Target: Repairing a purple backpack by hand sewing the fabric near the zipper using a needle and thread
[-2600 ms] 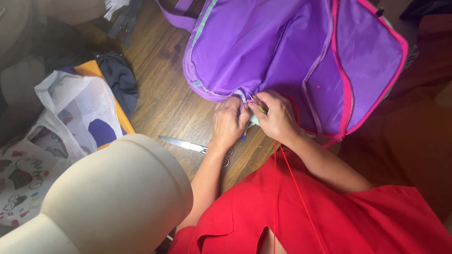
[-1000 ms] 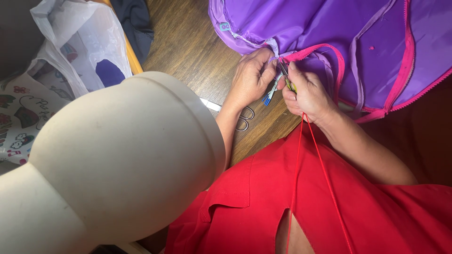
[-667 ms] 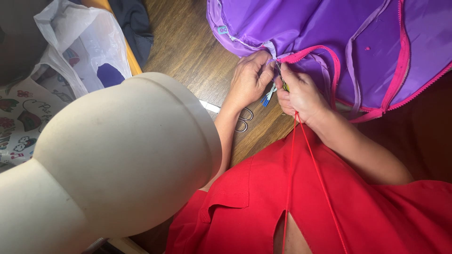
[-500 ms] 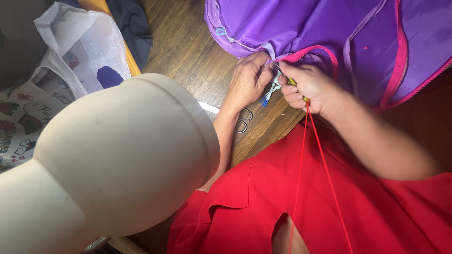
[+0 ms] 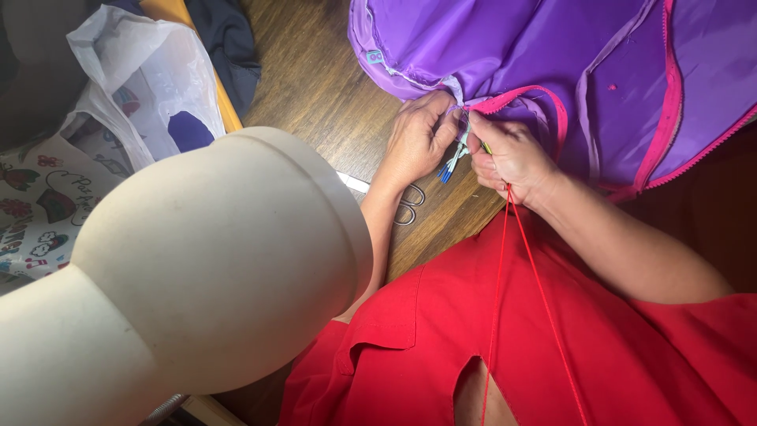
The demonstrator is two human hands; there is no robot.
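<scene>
White plastic bag (image 5: 134, 87) at ten o'clock, printed paper (image 5: 35, 213) below. Cream dome (image 5: 197, 268) at eight. Left hand (image 5: 415, 142) pinched on purple fabric (image 5: 505, 47) at one o'clock; right hand (image 5: 512, 158) closed on pink trim (image 5: 516, 99), red thread (image 5: 501, 268) trailing toward six. Scissors (image 5: 406, 207) under the wrists.

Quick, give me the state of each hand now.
Left hand: closed, pinching the purple fabric edge.
Right hand: closed, pinching the pink trim, red thread trailing.
</scene>
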